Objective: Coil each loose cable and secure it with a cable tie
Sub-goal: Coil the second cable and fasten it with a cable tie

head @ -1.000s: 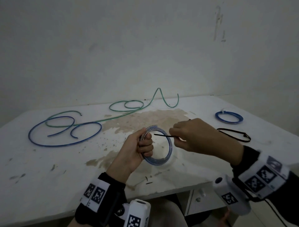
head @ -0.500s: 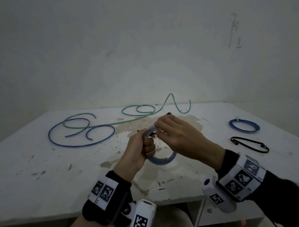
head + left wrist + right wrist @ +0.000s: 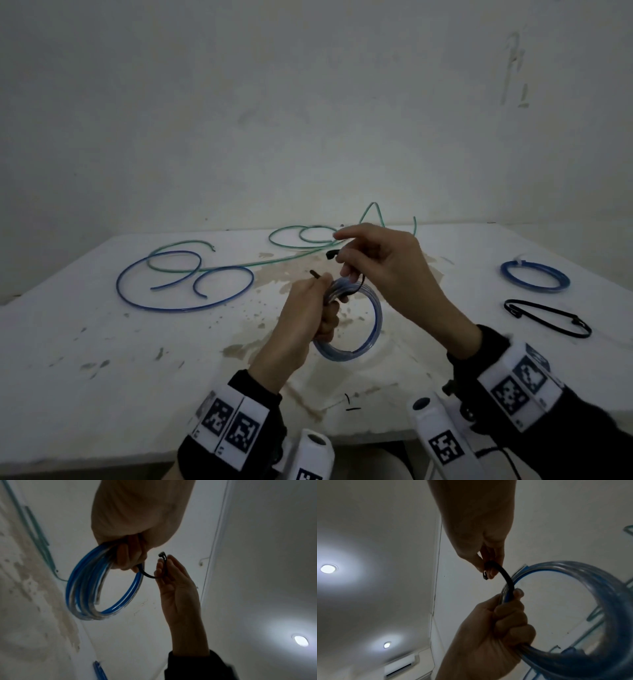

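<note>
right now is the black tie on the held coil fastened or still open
Open: the black tie bends round the coil, its head and tail apart.

Bare table (image 3: 102,377) front-left; loose cables (image 3: 185,274) crowd the back-left, seemingly flat.

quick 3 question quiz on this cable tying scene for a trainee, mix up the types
1. True or false: the left hand grips the blue coil.
2. What does the right hand pinch? A) green cable B) black cable tie C) tape
3. Fill in: the finished blue coil lies on the table beside spare black ____.

Key: 1 true; 2 B; 3 cable ties.
</note>
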